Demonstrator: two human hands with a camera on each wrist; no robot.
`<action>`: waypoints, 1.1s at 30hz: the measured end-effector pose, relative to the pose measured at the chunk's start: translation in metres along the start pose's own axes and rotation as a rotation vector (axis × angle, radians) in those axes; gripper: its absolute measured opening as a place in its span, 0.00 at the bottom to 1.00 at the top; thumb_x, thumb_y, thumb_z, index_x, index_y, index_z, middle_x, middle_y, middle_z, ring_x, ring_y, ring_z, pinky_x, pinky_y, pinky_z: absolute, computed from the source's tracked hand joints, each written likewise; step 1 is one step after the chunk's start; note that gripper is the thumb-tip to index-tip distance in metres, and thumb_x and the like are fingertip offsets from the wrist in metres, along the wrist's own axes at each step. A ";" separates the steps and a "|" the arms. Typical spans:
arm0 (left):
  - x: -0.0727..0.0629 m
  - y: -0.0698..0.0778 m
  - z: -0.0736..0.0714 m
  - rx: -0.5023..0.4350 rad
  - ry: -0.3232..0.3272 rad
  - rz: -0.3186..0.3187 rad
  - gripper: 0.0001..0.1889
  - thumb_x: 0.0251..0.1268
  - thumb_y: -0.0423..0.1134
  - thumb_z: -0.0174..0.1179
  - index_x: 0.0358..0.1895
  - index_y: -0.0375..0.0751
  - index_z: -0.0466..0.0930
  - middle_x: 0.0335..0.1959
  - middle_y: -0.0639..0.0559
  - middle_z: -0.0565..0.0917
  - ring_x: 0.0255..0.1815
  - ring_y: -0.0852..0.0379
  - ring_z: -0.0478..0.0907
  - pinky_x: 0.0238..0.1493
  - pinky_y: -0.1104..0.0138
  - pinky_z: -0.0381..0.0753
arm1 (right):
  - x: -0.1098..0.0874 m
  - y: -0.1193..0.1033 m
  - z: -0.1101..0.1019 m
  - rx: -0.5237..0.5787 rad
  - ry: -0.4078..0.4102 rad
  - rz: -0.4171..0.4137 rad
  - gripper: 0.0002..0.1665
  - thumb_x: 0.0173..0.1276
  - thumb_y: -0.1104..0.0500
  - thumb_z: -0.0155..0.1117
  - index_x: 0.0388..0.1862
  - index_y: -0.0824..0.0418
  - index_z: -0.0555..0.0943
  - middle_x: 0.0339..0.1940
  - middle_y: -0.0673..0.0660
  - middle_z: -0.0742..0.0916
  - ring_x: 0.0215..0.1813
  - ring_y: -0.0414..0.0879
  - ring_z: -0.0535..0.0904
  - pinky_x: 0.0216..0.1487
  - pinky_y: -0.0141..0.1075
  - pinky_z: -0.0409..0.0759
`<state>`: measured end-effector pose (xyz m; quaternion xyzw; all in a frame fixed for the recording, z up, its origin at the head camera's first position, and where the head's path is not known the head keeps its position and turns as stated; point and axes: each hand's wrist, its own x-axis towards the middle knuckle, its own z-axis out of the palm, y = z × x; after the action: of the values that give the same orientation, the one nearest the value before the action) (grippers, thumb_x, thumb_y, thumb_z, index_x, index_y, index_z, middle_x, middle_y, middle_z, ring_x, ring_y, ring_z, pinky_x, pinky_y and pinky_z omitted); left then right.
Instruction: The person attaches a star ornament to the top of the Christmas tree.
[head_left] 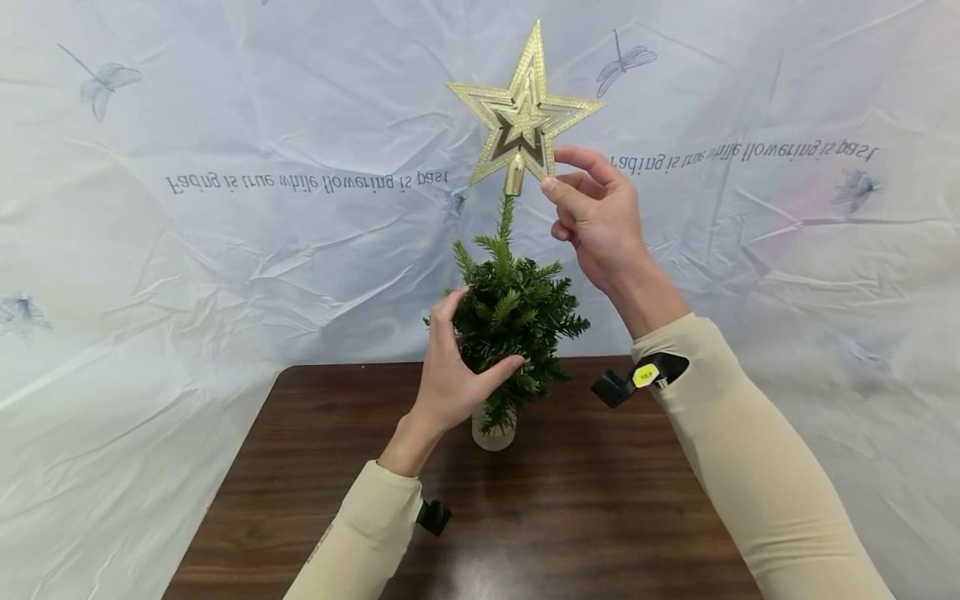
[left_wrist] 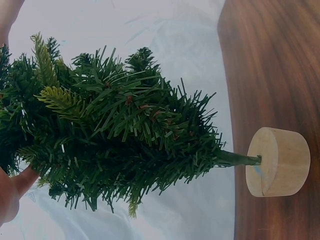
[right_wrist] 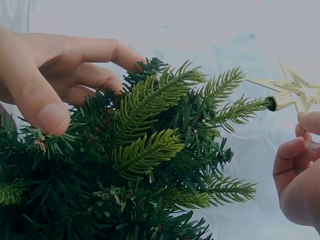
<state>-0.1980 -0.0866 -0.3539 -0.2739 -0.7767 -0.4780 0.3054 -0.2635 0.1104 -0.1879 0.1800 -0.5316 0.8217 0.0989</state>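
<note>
Two hands: left (head_left: 450, 375) around tree (head_left: 513, 308), right (head_left: 596, 217) pinching star (head_left: 523, 108).

Beige long sleeves; black wrist mounts, yellow tag on right.

Makeshift recording set; printed sheet (head_left: 225, 208) backs wooden table (head_left: 570, 517).

Star (right_wrist: 292, 92) cropped at edge; trunk hidden by foliage (head_left: 513, 312)
</note>
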 end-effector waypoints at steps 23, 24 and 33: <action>0.000 0.002 -0.001 0.003 -0.004 0.003 0.54 0.67 0.63 0.70 0.85 0.43 0.49 0.79 0.36 0.61 0.82 0.40 0.60 0.77 0.38 0.62 | -0.004 0.007 -0.005 -0.092 -0.037 -0.046 0.21 0.71 0.72 0.70 0.58 0.54 0.90 0.29 0.50 0.89 0.19 0.41 0.56 0.23 0.33 0.66; 0.000 0.001 -0.001 0.003 -0.004 0.001 0.54 0.66 0.64 0.69 0.84 0.43 0.49 0.79 0.36 0.61 0.82 0.40 0.60 0.77 0.38 0.63 | -0.004 0.007 -0.005 -0.100 -0.033 -0.047 0.21 0.71 0.71 0.71 0.58 0.55 0.90 0.29 0.50 0.89 0.20 0.41 0.58 0.23 0.33 0.66; -0.001 0.001 -0.001 0.013 0.004 0.006 0.54 0.67 0.62 0.70 0.84 0.43 0.49 0.79 0.36 0.61 0.82 0.39 0.60 0.76 0.37 0.63 | -0.005 0.010 -0.006 -0.144 -0.018 -0.009 0.19 0.69 0.71 0.73 0.56 0.56 0.92 0.30 0.52 0.89 0.26 0.41 0.71 0.25 0.31 0.72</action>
<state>-0.1960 -0.0872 -0.3538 -0.2733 -0.7785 -0.4725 0.3100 -0.2635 0.1121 -0.2005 0.1823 -0.5896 0.7791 0.1103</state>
